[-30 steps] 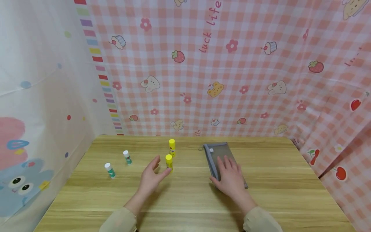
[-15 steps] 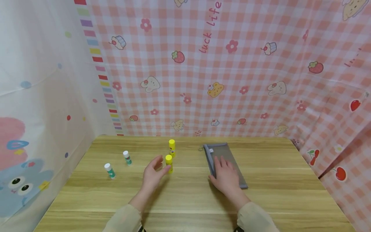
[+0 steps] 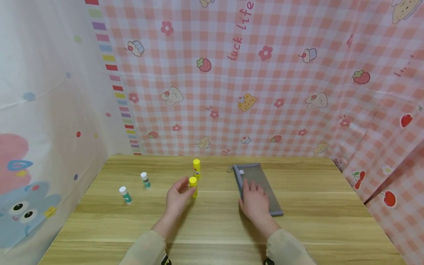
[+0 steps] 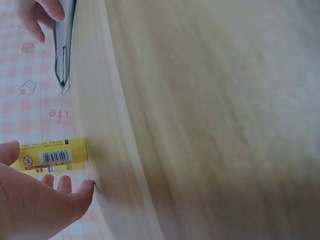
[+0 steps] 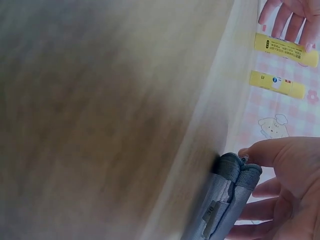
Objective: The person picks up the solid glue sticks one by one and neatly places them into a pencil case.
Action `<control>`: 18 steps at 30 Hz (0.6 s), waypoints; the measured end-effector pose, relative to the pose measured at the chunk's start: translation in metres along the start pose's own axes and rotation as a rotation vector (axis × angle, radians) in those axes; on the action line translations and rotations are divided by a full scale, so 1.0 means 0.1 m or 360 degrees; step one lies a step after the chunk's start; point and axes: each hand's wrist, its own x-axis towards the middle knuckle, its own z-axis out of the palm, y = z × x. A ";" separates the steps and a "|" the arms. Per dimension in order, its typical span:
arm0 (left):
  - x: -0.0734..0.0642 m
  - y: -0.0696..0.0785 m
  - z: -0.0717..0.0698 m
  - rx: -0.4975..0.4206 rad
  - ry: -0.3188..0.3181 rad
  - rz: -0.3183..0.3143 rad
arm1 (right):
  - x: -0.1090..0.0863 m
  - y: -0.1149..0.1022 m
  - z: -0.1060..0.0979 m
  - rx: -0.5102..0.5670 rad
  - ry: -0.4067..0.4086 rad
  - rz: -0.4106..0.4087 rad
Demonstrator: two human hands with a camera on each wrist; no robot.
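Observation:
My left hand (image 3: 177,198) is around an upright yellow glue stick (image 3: 193,187), the thumb crossing its front. In the left wrist view, the thumb (image 4: 9,153) is by its top, and the lower fingers (image 4: 82,192) look apart from it. A second yellow glue stick (image 3: 197,168) stands just behind. On the right, my right hand (image 3: 255,202) lies over a grey zip pouch (image 3: 261,180), fingers extended, the thumb at its near-left edge. The right wrist view shows the thumb (image 5: 260,151) against the pouch's corner.
Two white-capped green glue sticks (image 3: 125,195) (image 3: 145,180) stand at the left of the wooden table (image 3: 212,228). A pink checked cloth (image 3: 215,81) hangs behind the table, and a white printed cloth (image 3: 49,92) hangs to the left.
My left hand has moved slightly right, its fingers drawing closer round the near yellow glue stick. My right hand has slid left and a little nearer on the pouch. The pouch looks unmoved.

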 end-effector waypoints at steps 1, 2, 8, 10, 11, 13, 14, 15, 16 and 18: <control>0.00 0.00 0.01 0.0000 0.0007 0.0007 | 0.00 0.00 0.00 0.0002 -0.0004 0.0006; 0.01 0.00 0.02 0.0000 0.0016 0.0010 | 0.00 -0.01 0.00 0.0007 -0.0010 0.0013; 0.00 -0.01 0.06 0.0000 0.0063 0.0050 | 0.01 -0.02 -0.03 0.0023 -0.0092 0.0053; 0.00 -0.01 0.07 0.0011 0.0071 0.0061 | 0.02 -0.02 -0.03 0.0015 -0.0131 0.0065; 0.01 -0.02 0.07 0.0015 0.0073 0.0057 | 0.02 -0.02 -0.04 0.0011 -0.0149 0.0072; 0.01 -0.02 0.08 0.0039 0.0072 0.0059 | 0.02 -0.02 -0.04 0.0000 -0.0166 0.0079; 0.01 -0.03 0.08 0.0049 0.0071 0.0057 | 0.02 -0.02 -0.04 -0.0008 -0.0170 0.0081; 0.02 -0.03 0.08 0.0050 0.0071 0.0053 | 0.02 -0.01 -0.04 -0.0013 -0.0167 0.0082; 0.02 -0.03 0.08 0.0055 0.0071 0.0052 | 0.02 0.00 -0.04 -0.0013 -0.0162 0.0085; 0.02 -0.03 0.08 0.0051 0.0071 0.0068 | 0.02 0.01 -0.02 -0.0022 -0.0163 0.0086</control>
